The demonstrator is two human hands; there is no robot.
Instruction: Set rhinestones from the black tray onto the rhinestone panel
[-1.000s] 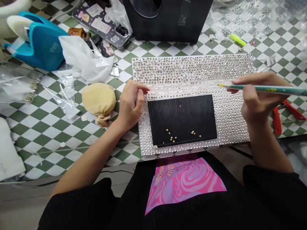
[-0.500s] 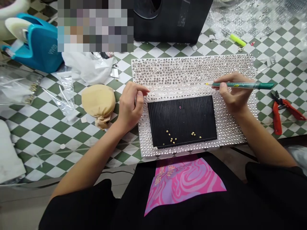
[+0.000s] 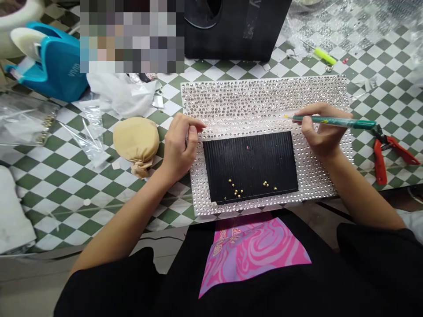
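Note:
My right hand [image 3: 322, 132] grips a green pencil [image 3: 337, 120] with a pale yellow tip. The pencil lies nearly level, its tip pointing left above a rhinestone-studded white board [image 3: 324, 176]; whether the tip touches is hard to tell. At the board's left edge rests my left hand [image 3: 181, 143], fingers curled in loosely and index fingertip on the stones; nothing shows in it. Between the hands, a black ridged tray [image 3: 254, 163] lies on the board. Several small gold beads [image 3: 236, 192] and a tiny pink bit [image 3: 247, 147] are on it.
Left of my left hand sits a tan cloth pouch [image 3: 136, 140]. Behind it are clear plastic wrap [image 3: 92, 132] and a blue tape dispenser [image 3: 56, 66]. A black box [image 3: 238, 39] stands beyond the board. Red-handled pliers [image 3: 380, 160] and a yellow-green-handled tool [image 3: 324, 56] lie right.
The pencil's rear end has dipped slightly, while its tip stays over about the same spot. My left hand keeps its place at the board's edge.

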